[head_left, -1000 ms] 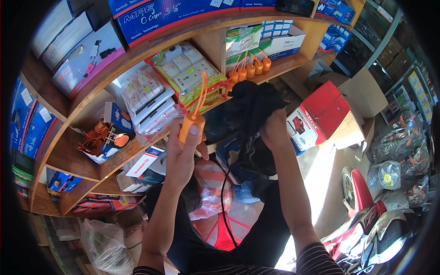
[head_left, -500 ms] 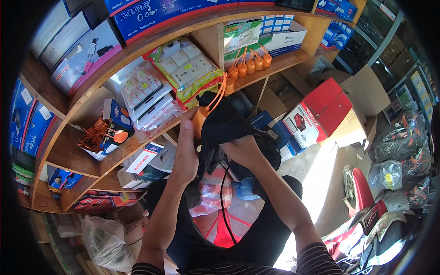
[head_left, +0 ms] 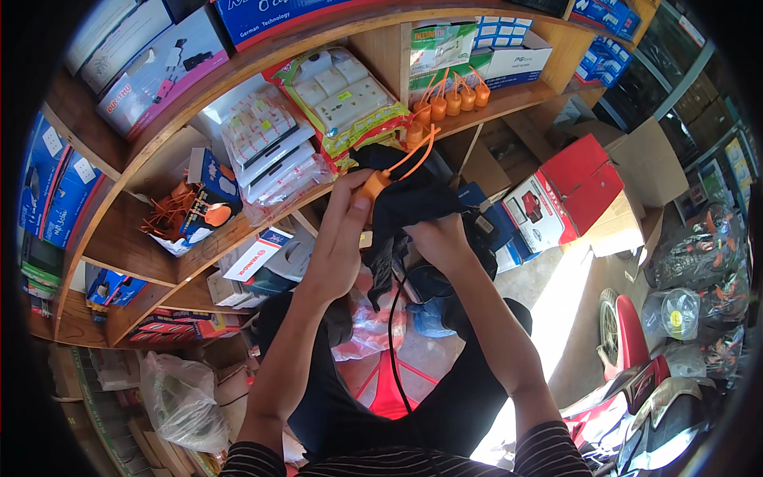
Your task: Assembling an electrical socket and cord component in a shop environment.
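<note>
Left hand [head_left: 334,246] has the orange socket [head_left: 374,188] pinched: thumb on the near side, fingers behind, closed right up on it. Two orange leads [head_left: 407,159] run up and right out of it. Right hand [head_left: 439,238] is bunched into the black cloth [head_left: 421,203], gripping it up against the socket's right side; fingertips buried, can't tell from here how tight. Socket's held up in front of the shelf [head_left: 509,102], near the yellow-green pack [head_left: 343,99]. More orange sockets [head_left: 453,102] in a row on the shelf, right of the pack.
</note>
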Demonstrator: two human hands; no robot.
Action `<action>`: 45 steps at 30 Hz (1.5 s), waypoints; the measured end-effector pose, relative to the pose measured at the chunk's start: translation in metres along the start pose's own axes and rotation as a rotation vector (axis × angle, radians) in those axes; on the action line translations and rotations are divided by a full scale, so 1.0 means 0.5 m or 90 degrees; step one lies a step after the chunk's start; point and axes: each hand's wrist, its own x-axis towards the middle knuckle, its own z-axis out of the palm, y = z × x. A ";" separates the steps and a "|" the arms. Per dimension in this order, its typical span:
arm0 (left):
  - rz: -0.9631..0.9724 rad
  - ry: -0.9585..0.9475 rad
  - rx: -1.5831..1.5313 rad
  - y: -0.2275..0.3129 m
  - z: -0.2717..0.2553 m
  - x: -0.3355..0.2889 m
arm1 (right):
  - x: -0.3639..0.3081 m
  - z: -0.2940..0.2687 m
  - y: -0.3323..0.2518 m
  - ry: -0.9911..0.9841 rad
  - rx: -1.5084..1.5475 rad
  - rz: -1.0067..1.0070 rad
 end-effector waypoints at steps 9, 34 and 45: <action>0.116 0.042 -0.077 -0.011 -0.010 0.012 | 0.020 0.018 -0.005 0.048 0.059 -0.019; 0.189 0.034 -0.068 -0.009 0.002 0.027 | 0.027 -0.015 -0.001 0.161 0.101 0.069; 0.077 0.160 -0.249 -0.012 -0.070 0.031 | 0.048 -0.077 -0.028 0.282 0.424 0.066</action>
